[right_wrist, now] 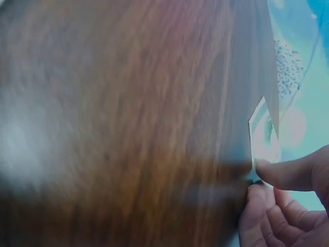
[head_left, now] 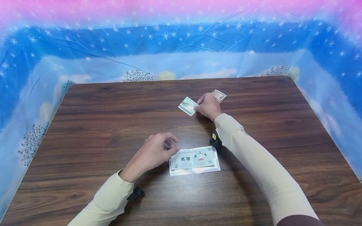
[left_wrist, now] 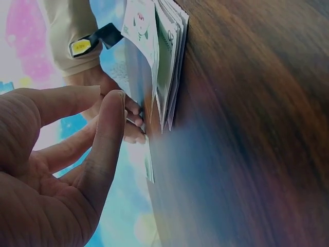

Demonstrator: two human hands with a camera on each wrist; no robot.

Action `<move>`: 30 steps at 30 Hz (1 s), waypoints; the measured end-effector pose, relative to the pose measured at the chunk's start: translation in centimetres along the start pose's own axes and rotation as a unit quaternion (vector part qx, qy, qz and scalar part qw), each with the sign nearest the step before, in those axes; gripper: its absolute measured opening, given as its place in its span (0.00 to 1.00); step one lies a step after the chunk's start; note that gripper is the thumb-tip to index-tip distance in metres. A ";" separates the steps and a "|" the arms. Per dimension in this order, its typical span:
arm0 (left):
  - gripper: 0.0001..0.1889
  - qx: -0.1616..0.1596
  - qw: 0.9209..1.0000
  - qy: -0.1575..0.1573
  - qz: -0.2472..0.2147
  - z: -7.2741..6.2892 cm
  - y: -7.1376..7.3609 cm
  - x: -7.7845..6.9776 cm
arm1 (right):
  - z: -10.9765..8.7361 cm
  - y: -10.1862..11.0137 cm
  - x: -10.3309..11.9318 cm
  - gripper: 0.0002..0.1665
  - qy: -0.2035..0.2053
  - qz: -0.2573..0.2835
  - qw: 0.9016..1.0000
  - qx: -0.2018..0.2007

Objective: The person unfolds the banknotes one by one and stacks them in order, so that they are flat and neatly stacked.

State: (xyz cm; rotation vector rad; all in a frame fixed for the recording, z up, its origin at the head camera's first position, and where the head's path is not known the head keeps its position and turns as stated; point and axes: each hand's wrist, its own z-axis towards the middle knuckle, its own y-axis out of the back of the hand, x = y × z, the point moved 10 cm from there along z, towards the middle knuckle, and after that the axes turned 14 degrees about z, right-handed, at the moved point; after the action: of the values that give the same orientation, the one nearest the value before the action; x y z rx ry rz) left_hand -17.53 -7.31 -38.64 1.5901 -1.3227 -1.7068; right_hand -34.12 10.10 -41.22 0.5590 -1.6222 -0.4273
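Note:
At the far side of the table, my right hand (head_left: 210,105) pinches the near end of a pale green banknote (head_left: 187,106) between thumb and fingers. A brownish banknote (head_left: 219,95) shows just behind that hand, which covers part of it. In the right wrist view the thumb lies on the green note's edge. My left hand (head_left: 156,149) hovers at the left edge of a stack of banknotes (head_left: 195,161), fingers loosely bent and holding nothing. The left wrist view shows the stack's top note bowed up from those beneath, clear of the left fingertips (left_wrist: 112,100).
The brown wooden table (head_left: 99,125) reaches to a blue and pink snowflake cloth (head_left: 169,37) hung along its back and sides. A black wrist camera (head_left: 215,139) on the right sleeve hangs close to the stack's far right corner.

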 end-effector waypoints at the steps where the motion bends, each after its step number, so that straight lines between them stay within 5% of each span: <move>1: 0.11 0.000 1.000 0.000 0.000 0.0 0.0 0.0 | -0.1 -0.1 0.0 0.10 -0.001 0.015 1.000 0.003; 5: 0.11 0.001 1.000 0.005 -0.007 0.0 0.0 0.1 | -0.6 -0.7 -0.3 0.08 -0.012 0.109 0.994 0.027; 13: 0.09 -0.011 1.000 0.007 -0.009 0.1 0.4 0.3 | -2.5 -1.0 -0.4 0.12 -0.066 0.262 0.958 0.094; 19: 0.07 -0.048 0.999 -0.001 -0.020 0.2 1.3 -0.3 | -5.0 -1.0 -0.4 0.13 -0.101 0.309 0.936 0.134; 26: 0.06 -0.132 0.989 -0.019 -0.069 -0.1 2.9 -1.7 | -8.0 -1.1 -0.2 0.13 -0.090 0.321 0.926 0.178; 30: 0.08 -0.136 0.987 -0.024 -0.082 0.0 2.7 -2.5 | -9.7 -1.3 -0.1 0.13 -0.084 0.341 0.914 0.202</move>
State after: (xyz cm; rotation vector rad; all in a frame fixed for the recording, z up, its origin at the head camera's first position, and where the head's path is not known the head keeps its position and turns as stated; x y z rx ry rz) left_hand -17.65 -6.40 -35.07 1.5411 -0.9526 -1.9415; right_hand -24.40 9.55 -40.82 0.2247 -1.9620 0.4008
